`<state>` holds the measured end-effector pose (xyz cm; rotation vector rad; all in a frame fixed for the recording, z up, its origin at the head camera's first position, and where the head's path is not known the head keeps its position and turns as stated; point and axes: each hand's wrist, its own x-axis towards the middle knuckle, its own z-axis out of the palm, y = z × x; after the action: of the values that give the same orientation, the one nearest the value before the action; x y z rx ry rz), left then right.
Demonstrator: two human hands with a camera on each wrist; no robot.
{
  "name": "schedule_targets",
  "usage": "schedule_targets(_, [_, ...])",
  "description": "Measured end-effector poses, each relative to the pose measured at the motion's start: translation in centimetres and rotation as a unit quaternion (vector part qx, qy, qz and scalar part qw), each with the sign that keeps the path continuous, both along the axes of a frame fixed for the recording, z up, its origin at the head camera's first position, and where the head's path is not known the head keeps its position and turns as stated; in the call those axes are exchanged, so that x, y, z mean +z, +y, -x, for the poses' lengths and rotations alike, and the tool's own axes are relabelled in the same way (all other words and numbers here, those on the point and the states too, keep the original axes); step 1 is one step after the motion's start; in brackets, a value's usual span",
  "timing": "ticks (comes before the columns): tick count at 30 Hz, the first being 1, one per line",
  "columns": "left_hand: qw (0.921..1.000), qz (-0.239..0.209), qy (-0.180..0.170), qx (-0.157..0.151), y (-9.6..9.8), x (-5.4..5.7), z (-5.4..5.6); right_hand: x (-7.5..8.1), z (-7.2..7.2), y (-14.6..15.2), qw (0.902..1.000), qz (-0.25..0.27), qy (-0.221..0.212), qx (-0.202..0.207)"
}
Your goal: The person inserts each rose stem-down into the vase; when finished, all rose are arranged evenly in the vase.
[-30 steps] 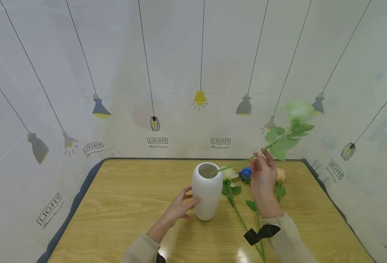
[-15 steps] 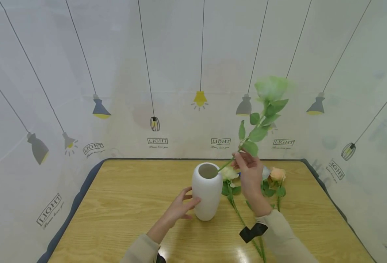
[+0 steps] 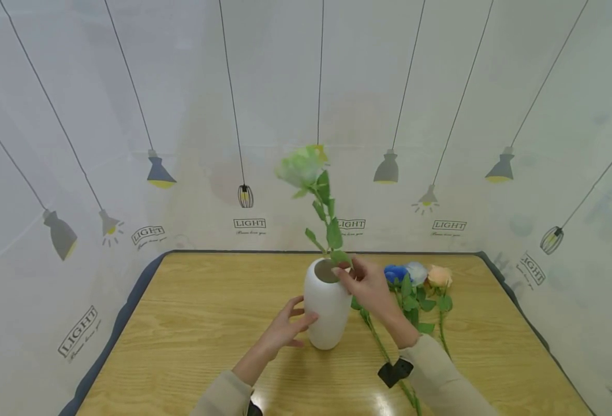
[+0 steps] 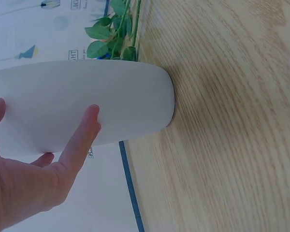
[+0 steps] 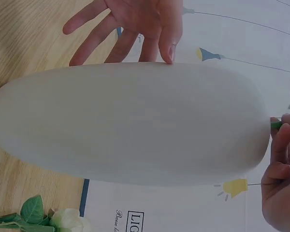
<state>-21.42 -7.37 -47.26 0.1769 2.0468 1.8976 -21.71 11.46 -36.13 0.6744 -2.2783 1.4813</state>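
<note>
A tall white vase (image 3: 328,315) stands upright on the wooden table. My left hand (image 3: 282,330) touches its left side, fingers spread and mostly straight; the left wrist view shows a fingertip on the vase wall (image 4: 121,96). At the vase's mouth, my right hand (image 3: 372,289) pinches the green stem of a pale green-white rose (image 3: 301,167). The bloom rises above the vase and leans left, with its leaves just over the rim. The stem's lower end is hidden inside the vase. In the right wrist view, the right fingers (image 5: 280,145) grip the stem beside the rim.
To the right on the table (image 3: 207,306) lie a blue rose (image 3: 394,273), a pale blue rose (image 3: 417,273) and a peach rose (image 3: 439,276). A white rose (image 5: 70,221) lies near the vase. Behind the table hangs a lamp-print cloth (image 3: 275,86).
My right hand has moved left and down to the vase's mouth, bringing the rose from a rightward slant to nearly upright over it. The left hand and vase have stayed put.
</note>
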Motion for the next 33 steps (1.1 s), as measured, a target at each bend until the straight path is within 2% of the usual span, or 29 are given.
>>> schedule_targets(3, [1.0000, -0.004, 0.000, -0.004, 0.0, 1.2, -0.6, -0.4, 0.0, 0.1, 0.9992, -0.035, 0.001, 0.020])
schedule_targets(5, [1.0000, -0.003, 0.004, -0.009, 0.0, 2.1, -1.0, -1.2, 0.6, 0.3, 0.9985, -0.048, 0.001, 0.026])
schedule_targets(8, [0.9999, 0.003, 0.011, -0.012, 0.0, 2.6, -1.3, -2.4, 1.4, 0.7, 0.9977, -0.063, 0.000, 0.027])
schedule_targets(11, [0.9999, 0.003, 0.011, -0.011, 0.0, 2.0, -1.0, -3.3, 2.0, 1.0, 0.9969, -0.077, -0.001, 0.019])
schedule_targets(18, [1.0000, -0.001, 0.000, -0.007, -0.1, -0.2, 0.1, -3.4, 2.1, 1.1, 0.9956, -0.091, 0.016, 0.017])
schedule_targets(28, [1.0000, 0.002, -0.004, -0.001, 0.0, 0.0, 0.0, -3.5, 2.1, 1.2, 0.9971, -0.073, 0.010, 0.015])
schedule_targets(33, [1.0000, 0.005, -0.001, 0.001, 0.0, -0.2, 0.1, -1.9, 1.0, 1.0, 0.9998, -0.018, 0.002, 0.000])
